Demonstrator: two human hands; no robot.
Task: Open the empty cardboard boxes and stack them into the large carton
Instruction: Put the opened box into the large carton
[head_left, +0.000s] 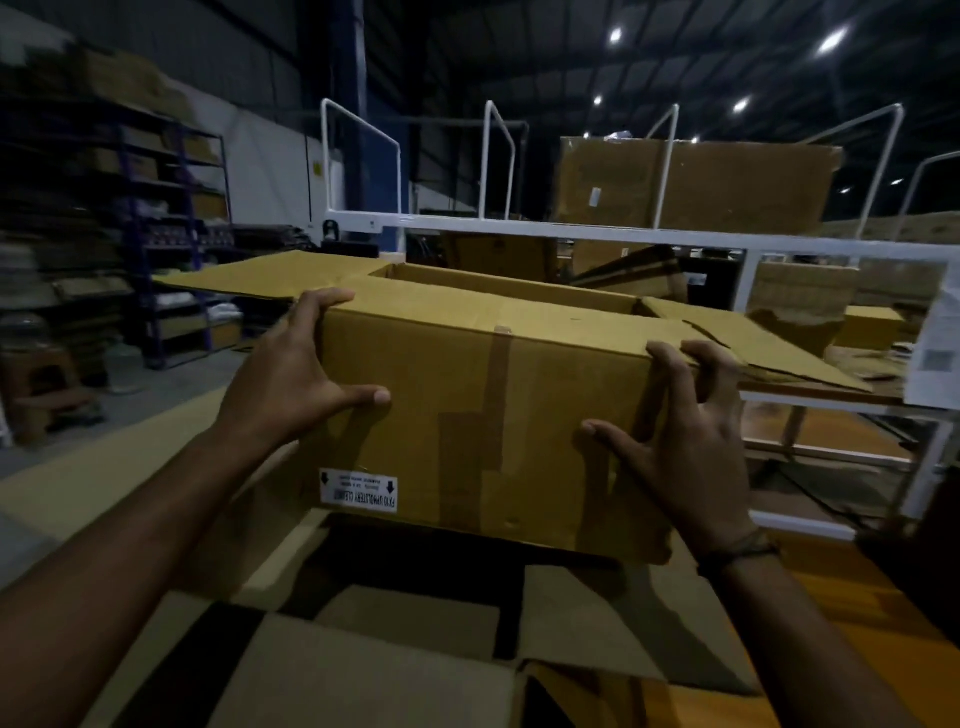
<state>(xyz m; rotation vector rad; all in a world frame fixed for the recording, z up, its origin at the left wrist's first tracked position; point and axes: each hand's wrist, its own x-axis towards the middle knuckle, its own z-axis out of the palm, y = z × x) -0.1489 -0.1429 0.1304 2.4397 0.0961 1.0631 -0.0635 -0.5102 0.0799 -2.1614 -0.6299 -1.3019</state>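
A large open cardboard carton (363, 686) fills the near bottom of the view, with pale flaps folded outward and dark gaps showing between the cardboard panels inside it. Beyond it stands a white tubular metal frame (571, 228) with upright hoops, and a big brown carton (727, 182) rests on it at the far right. A dark metal shelving rack (156, 234) loaded with cardboard stands at the far left.

The task's mustard-brown corrugated cardboard box (467, 405) is held in the air at the centre, just above the mouth of the large carton. Its top is open. One flap (249, 275) spreads flat to the left, and another (753, 348) spreads to the right with a torn-looking edge. The near face is creased and scuffed.

The left hand (296, 384) grips the box's upper left corner, with its fingers curled over the top edge and its thumb pressed flat on the near face. The right hand (680, 441) grips the upper right corner the same way, fingers hooked over the rim and thumb on the front.

A strip of brown packing tape (496, 405) runs down the middle of the near face. A small white printed label (358, 491) sits at the lower left of that face, and its text is upside down. A thin dark cord (737, 548) circles the right wrist.
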